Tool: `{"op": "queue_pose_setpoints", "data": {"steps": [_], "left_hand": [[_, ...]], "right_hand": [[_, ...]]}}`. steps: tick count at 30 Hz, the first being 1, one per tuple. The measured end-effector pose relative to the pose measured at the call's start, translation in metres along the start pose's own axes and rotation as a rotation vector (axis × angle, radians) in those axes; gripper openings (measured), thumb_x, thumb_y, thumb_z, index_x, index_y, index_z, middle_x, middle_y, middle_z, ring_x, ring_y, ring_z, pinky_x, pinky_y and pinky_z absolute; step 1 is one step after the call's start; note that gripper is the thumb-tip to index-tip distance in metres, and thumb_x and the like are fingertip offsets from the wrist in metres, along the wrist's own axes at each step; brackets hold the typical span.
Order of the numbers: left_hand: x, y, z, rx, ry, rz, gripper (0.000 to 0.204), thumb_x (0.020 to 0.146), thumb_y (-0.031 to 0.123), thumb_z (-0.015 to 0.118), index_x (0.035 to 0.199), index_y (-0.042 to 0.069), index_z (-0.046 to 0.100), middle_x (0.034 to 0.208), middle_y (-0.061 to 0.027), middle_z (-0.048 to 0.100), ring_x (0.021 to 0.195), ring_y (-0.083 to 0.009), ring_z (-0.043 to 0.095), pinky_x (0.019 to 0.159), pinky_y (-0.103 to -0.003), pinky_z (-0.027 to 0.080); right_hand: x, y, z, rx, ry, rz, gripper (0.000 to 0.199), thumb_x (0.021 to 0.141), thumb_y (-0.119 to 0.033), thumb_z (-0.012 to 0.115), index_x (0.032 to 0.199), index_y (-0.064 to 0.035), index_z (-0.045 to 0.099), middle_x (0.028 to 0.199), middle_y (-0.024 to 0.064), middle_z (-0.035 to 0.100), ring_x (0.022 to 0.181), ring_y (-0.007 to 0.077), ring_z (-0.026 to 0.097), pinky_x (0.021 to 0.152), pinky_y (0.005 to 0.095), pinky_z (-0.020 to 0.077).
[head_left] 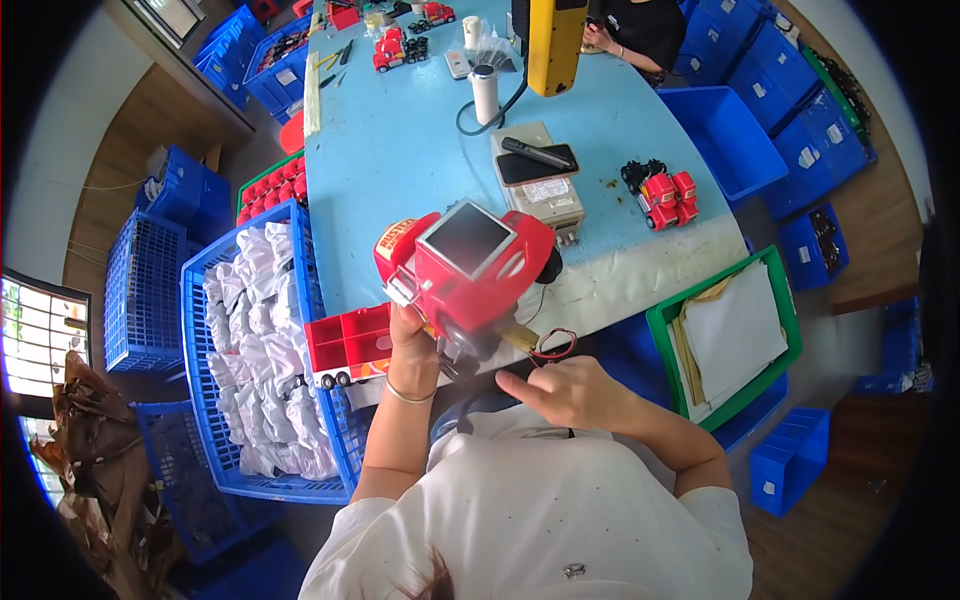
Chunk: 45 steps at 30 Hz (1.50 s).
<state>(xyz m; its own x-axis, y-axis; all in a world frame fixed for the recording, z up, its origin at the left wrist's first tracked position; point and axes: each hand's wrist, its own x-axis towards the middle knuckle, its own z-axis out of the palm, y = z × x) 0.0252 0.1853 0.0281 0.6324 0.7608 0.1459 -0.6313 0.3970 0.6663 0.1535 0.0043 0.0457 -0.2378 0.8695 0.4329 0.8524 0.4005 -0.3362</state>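
A large red toy truck cab [465, 265] with a grey windshield is held up close to the camera over the table's near edge. My left hand [408, 330] is closed round its lower left side, and the cab hides most of those fingers. Thin red and dark wires [556, 344] hang in a loop below the cab at its right. My right hand [575, 392] is just under that loop, one digit stretched toward the cab and the others curled; what they hold, if anything, is hidden. A red compartmented toy trailer [350, 340] lies left of my left hand.
A blue crate [190, 330] of white-wrapped items stands at the left. On the blue table [400, 130] are a grey box [545, 205] with a phone [538, 162], and a small red toy truck [668, 200]. A green tray [790, 345] of papers is at the right. Another person [640, 30] sits across.
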Motion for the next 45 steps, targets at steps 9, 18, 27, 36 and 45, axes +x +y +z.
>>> {"op": "queue_pose_setpoints", "data": {"steps": [9,18,27,36,45], "left_hand": [[-0.006,-0.006,-0.026,-0.028,0.079,-0.011,0.096,0.058,0.046,0.083,0.130,0.000,0.039,0.115,-0.0106,0.057,0.103,-0.0234,0.059,0.090,-0.037,0.048],[0.001,-0.031,-0.027,0.093,0.105,-0.072,0.081,0.066,0.039,0.079,0.127,0.001,0.041,0.114,-0.0111,0.057,0.102,-0.0239,0.059,0.089,-0.038,0.048],[-0.010,-0.034,-0.103,0.114,0.235,-0.308,0.072,0.079,0.051,0.061,0.127,0.001,0.042,0.115,-0.0126,0.058,0.099,-0.0251,0.060,0.087,-0.037,0.050],[0.003,-0.058,-0.087,0.310,0.031,-0.460,0.064,0.081,0.046,0.061,0.123,0.002,0.043,0.105,-0.0135,0.059,0.095,-0.0251,0.061,0.070,-0.036,0.056],[-0.025,-0.214,0.109,0.639,-0.263,-0.286,0.065,0.079,0.033,0.070,0.128,0.004,0.038,0.110,-0.0137,0.055,0.090,-0.0228,0.060,0.076,-0.037,0.053]], "right_hand": [[-0.001,0.002,0.021,0.595,0.249,0.327,0.041,0.078,-0.005,0.066,0.117,-0.0013,0.053,0.071,-0.0007,0.050,0.053,0.0065,0.048,0.045,0.0212,0.0385],[0.027,0.013,0.045,1.078,0.766,0.478,0.024,0.087,-0.009,0.059,0.109,-0.0013,0.053,0.078,0.0001,0.055,0.060,0.0063,0.050,0.054,0.0203,0.0408],[-0.062,0.167,0.238,0.696,0.614,1.132,0.023,0.088,-0.023,0.056,0.092,-0.0009,0.056,0.065,0.0073,0.057,0.046,0.0109,0.051,0.042,0.0255,0.0404],[-0.067,0.144,0.191,1.311,0.254,1.237,0.070,0.088,-0.041,0.054,0.135,0.0033,0.029,0.099,0.0120,0.058,0.084,0.0157,0.059,0.063,0.0296,0.0501],[-0.146,0.033,0.029,0.811,0.962,0.814,0.086,0.072,-0.017,0.074,0.135,0.0057,0.019,0.111,0.0209,0.052,0.102,0.0287,0.055,0.082,0.0357,0.0466]]}}
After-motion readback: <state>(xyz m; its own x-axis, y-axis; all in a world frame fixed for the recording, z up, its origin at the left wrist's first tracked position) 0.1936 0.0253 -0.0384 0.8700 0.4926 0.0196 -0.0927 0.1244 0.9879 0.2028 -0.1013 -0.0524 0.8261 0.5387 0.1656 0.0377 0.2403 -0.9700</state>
